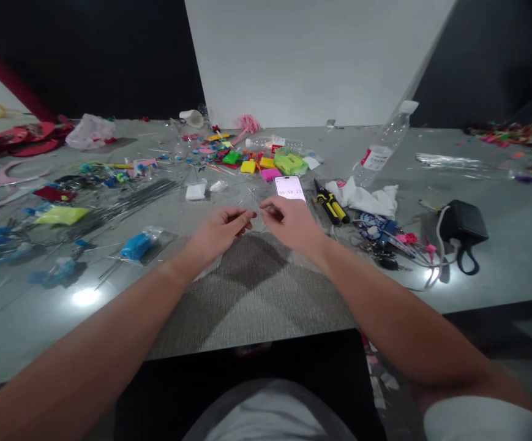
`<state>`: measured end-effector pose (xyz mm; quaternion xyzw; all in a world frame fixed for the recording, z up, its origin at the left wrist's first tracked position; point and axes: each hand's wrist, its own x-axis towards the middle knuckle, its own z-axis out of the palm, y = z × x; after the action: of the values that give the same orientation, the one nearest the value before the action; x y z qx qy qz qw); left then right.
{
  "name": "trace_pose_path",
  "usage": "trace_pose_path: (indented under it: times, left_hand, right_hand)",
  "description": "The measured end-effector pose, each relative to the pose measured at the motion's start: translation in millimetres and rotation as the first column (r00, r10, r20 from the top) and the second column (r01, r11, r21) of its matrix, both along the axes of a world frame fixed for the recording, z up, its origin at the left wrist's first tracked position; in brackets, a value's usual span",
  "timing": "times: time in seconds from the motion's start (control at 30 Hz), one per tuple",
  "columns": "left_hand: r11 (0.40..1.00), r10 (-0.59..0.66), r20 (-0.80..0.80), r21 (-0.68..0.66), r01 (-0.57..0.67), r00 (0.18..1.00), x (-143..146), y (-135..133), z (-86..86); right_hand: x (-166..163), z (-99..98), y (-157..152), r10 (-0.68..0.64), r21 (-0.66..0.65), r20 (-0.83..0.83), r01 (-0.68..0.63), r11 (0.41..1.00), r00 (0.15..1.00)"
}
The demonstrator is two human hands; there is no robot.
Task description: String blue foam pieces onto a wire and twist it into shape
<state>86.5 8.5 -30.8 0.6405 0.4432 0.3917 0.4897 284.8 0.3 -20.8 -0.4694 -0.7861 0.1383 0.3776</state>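
Note:
Over the middle of the grey table (pixel 266 300), my left hand (pixel 224 229) and my right hand (pixel 291 223) face each other, fingertips close together. Thumb and fingers of each are pinched; whatever lies between them is too small and blurred to name. Just beyond my right hand lies a phone (pixel 289 187) with a running timer on its screen. Yellow-and-black pliers (pixel 332 203) rest to the right of it. To the left of my left hand is a blue lump of clay (pixel 137 246) in clear wrapping. A white packet (pixel 196 191) lies beyond that hand.
Bundled thin wires (pixel 121 208) stretch across the left side. Colourful clay packets (pixel 247 166) cluster at the back. A clear bottle (pixel 380 153) stands tilted-looking at right, near crumpled tissue (pixel 371 199) and a black box (pixel 464 222) with a strap. The table's front edge is close to my body.

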Motion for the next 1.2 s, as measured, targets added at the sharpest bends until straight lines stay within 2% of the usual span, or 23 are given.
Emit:
trace_pose_path:
  times: [0.27,0.5,0.63,0.77,0.87,0.93,1.07,1.13,1.2]
  left_hand:
    - [1.0,0.019,0.022,0.006,-0.019,1.0,0,0,2.1]
    - [1.0,-0.013,0.005,0.029,0.013,1.0,-2,1,-1.0]
    - [1.0,-0.021,0.024,0.011,0.021,0.999,-3,2,-2.0]
    - [0.999,0.016,0.117,-0.033,-0.012,0.993,-2,3,-1.5]
    - [0.995,0.056,0.194,-0.089,-0.039,0.979,-2,5,-1.7]
    - [0.991,0.079,0.231,-0.124,-0.051,0.97,-2,5,-1.7]
    - [0.987,0.104,0.255,-0.147,-0.068,0.961,-3,3,0.2]
    - [0.989,0.102,0.238,-0.131,-0.072,0.966,-2,2,1.5]
    - [0.992,0.094,0.214,-0.105,-0.072,0.972,-1,0,2.3]
  right_hand:
    - [2,3.2,1,0.024,0.057,-0.031,-0.022,0.998,0.999]
    - [3,4.2,1,0.112,0.059,0.085,-0.117,0.991,0.99]
    - [2,4.7,1,0.157,0.081,0.082,-0.164,0.983,0.984]
    - [1,2.4,3,0.095,0.085,-0.022,-0.092,0.992,0.995]
    - [1,-0.9,6,0.107,0.047,-0.177,-0.1,0.994,0.978]
    - [1,-2.9,8,0.17,-0.025,-0.325,-0.188,0.982,0.93]
    - [0,-4.6,8,0.286,-0.151,-0.527,-0.419,0.895,0.801]
    - [-2,-5.3,6,0.282,-0.185,-0.568,-0.454,0.872,0.773]
    - [-4,-7.0,6,0.247,-0.205,-0.592,-0.439,0.875,0.767]
